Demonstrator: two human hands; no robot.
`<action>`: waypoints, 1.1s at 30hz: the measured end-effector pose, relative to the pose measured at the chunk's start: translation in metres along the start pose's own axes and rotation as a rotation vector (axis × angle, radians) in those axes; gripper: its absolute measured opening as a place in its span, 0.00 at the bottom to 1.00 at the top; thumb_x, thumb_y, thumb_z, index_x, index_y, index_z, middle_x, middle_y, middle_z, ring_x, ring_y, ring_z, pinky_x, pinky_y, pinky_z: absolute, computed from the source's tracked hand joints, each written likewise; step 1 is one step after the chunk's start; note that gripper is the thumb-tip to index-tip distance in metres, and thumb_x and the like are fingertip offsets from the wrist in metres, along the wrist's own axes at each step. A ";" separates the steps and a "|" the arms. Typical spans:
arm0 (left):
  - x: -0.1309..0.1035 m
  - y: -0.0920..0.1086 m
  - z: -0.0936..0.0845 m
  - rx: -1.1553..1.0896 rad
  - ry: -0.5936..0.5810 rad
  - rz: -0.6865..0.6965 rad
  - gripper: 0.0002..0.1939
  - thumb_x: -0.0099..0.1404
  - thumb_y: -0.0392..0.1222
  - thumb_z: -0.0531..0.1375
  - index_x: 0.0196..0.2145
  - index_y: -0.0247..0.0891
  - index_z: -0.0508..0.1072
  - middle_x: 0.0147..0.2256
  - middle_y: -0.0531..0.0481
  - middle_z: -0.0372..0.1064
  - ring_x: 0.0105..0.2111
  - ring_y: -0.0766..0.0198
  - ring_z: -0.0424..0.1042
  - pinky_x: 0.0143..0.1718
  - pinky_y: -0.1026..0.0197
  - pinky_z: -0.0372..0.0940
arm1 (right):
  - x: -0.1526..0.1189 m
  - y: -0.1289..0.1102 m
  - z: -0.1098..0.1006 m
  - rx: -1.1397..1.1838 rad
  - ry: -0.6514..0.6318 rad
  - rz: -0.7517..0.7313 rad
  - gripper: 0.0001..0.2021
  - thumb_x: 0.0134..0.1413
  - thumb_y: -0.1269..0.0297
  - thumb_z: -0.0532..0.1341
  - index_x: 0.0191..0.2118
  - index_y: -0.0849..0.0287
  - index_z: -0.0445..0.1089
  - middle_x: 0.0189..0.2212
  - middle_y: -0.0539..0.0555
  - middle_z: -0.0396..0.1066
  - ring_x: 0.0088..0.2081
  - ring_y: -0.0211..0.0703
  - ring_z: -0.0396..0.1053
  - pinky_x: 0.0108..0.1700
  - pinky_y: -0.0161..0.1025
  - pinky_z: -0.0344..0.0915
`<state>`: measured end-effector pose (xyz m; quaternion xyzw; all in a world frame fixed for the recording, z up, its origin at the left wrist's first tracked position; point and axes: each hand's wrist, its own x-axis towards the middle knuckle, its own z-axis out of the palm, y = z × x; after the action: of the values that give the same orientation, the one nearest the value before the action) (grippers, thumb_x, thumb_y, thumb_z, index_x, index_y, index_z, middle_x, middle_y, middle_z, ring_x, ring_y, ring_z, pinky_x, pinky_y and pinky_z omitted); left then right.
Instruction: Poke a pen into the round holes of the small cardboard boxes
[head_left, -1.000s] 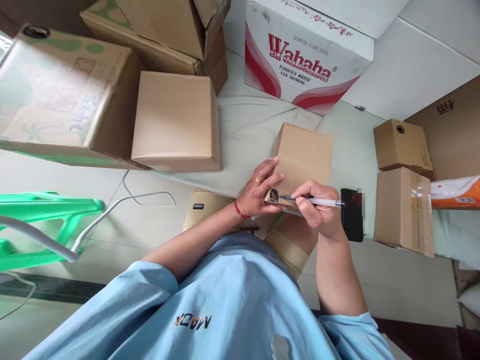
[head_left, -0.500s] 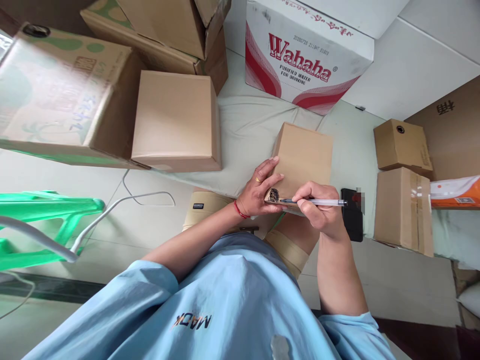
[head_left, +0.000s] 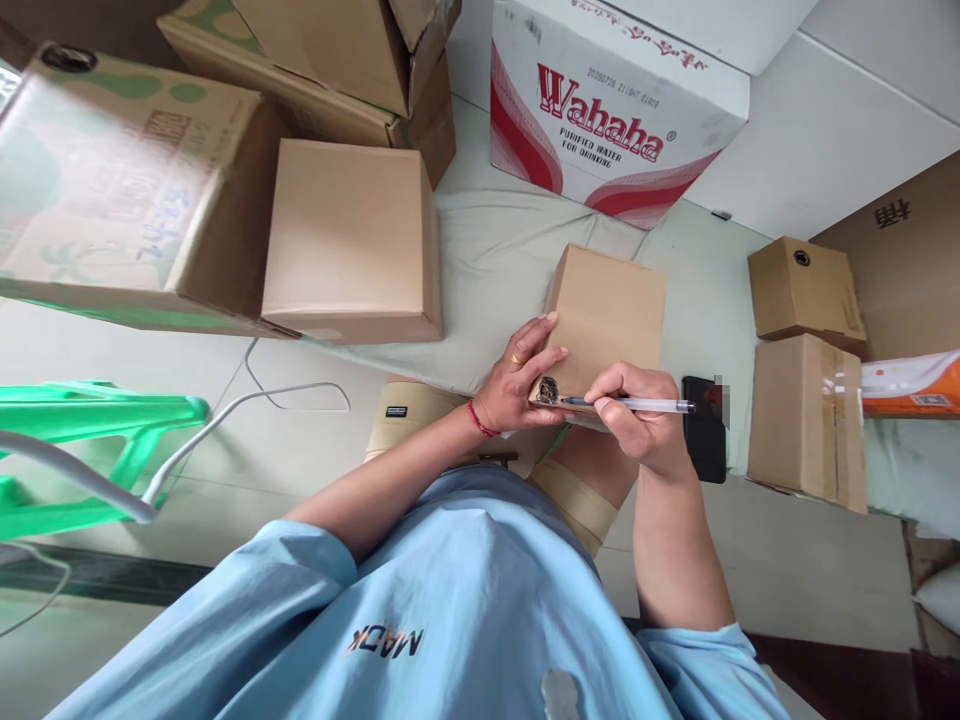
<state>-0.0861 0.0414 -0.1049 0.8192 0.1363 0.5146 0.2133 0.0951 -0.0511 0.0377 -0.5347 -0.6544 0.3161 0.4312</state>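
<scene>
A plain brown cardboard box (head_left: 611, 310) lies in front of me, close to my knees. My left hand (head_left: 517, 380) grips its near left corner, fingers over the left edge and top, thumb along the near edge. Beside that hand, a dark inked drawing (head_left: 547, 390) covers the corner of the box. In my right hand (head_left: 637, 405) is a pen (head_left: 652, 405) with a clear barrel, pinched between thumb and fingers. Its tip points left and meets the box just right of the dark patch. Part of the box's near side is hidden behind my hands.
A black phone (head_left: 705, 440) lies right of my right hand. Cardboard boxes (head_left: 349, 235) stand at left, and smaller ones (head_left: 799, 420) at right. A white and red Wahaha carton (head_left: 615, 120) stands behind. A green stool (head_left: 97, 430) and a white cable (head_left: 225, 405) are at lower left.
</scene>
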 end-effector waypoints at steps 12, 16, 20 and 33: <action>-0.002 -0.001 -0.001 0.019 -0.030 -0.023 0.52 0.65 0.71 0.69 0.75 0.46 0.55 0.76 0.25 0.48 0.76 0.33 0.54 0.70 0.26 0.61 | -0.003 0.003 0.001 0.080 -0.013 0.036 0.07 0.66 0.62 0.62 0.37 0.54 0.76 0.22 0.46 0.70 0.22 0.37 0.63 0.27 0.37 0.60; -0.002 -0.001 0.000 0.014 -0.032 -0.022 0.51 0.65 0.70 0.69 0.75 0.45 0.54 0.76 0.25 0.47 0.76 0.33 0.53 0.70 0.26 0.60 | -0.003 0.002 0.005 0.045 0.023 0.045 0.07 0.68 0.60 0.63 0.41 0.54 0.77 0.24 0.46 0.70 0.24 0.36 0.64 0.27 0.36 0.60; -0.001 0.001 -0.001 0.006 -0.033 -0.022 0.52 0.65 0.69 0.69 0.75 0.45 0.54 0.77 0.25 0.46 0.77 0.33 0.52 0.71 0.27 0.59 | -0.001 0.002 0.005 0.050 0.000 0.014 0.06 0.69 0.61 0.63 0.41 0.54 0.77 0.24 0.46 0.71 0.23 0.35 0.62 0.27 0.35 0.59; 0.002 0.002 0.000 -0.019 0.006 0.015 0.50 0.68 0.67 0.68 0.76 0.42 0.55 0.76 0.24 0.47 0.78 0.36 0.51 0.73 0.29 0.58 | 0.001 0.001 0.006 0.057 -0.040 0.024 0.05 0.69 0.64 0.63 0.42 0.55 0.77 0.23 0.43 0.67 0.22 0.33 0.59 0.27 0.34 0.58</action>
<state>-0.0853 0.0409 -0.1019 0.8166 0.1260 0.5198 0.2169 0.0896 -0.0498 0.0346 -0.5236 -0.6474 0.3503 0.4291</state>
